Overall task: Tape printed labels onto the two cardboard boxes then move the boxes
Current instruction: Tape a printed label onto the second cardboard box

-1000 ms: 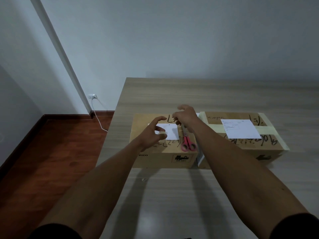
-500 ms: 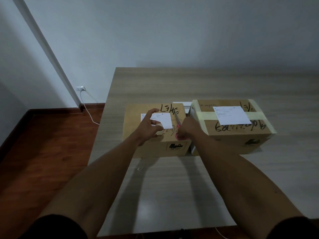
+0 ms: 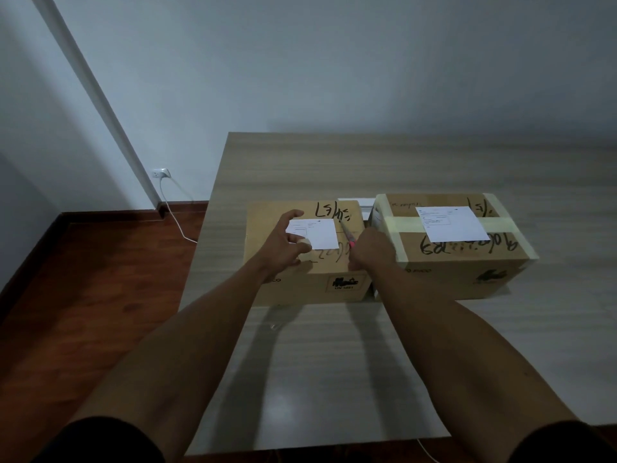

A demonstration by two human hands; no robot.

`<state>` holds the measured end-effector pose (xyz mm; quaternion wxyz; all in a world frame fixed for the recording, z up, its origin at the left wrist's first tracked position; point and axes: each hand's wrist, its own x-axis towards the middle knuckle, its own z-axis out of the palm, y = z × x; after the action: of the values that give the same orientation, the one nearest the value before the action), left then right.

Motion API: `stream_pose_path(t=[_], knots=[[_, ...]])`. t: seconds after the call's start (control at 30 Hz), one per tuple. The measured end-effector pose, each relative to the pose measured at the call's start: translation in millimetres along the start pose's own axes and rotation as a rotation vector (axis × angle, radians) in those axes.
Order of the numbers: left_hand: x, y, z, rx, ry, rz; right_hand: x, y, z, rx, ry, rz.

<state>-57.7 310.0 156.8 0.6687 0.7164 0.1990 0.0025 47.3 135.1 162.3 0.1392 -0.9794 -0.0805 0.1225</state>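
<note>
I am looking down at a table with two boxes sitting side by side near its middle, almost touching. The left box is carrying a white label on its top, with black marker scrawl behind and below the sheet. My left hand is resting over the label's left edge, thumb and forefinger curled apart in a C shape; something pale, maybe tape, is sitting at a fingertip, but I cannot tell whether I am pinching it. My right hand is curling down on the right part of the same box top, closing around the scissors, whose blades are pointing away from me along the label's right edge; a bit of pink handle is showing at the knuckles. The fingers themselves are hiding under the back of the hand.

The right box is lying just beside my right hand. Its label is sitting on top, with a pale tape band running across the box under or over its edges, I cannot tell which, and another strip crossing down each side. Some white paper is peeking out behind the gap between the boxes.

Off the table's left, a socket on the wall is feeding a white cable down to the wooden floor.
</note>
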Motion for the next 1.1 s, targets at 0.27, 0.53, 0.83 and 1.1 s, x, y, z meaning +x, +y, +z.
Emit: stream_pose_path(t=[0.27, 0.53, 0.83, 1.1], knots=[[2, 23, -30, 0.002, 0.067, 0.003, 13, -15, -36, 0.163, -0.104, -0.073], [2, 41, -65, 0.086, 0.137, -0.008, 20, -21, -79, 0.196, -0.596, -0.234], [-2, 51, -51, 0.159, 0.032, -0.019, 19, -29, -80, 0.181, -0.657, -0.348], [-2, 50, -44, 0.216, -0.056, -0.038, 25, -24, -79, 0.157, -0.62, -0.349]])
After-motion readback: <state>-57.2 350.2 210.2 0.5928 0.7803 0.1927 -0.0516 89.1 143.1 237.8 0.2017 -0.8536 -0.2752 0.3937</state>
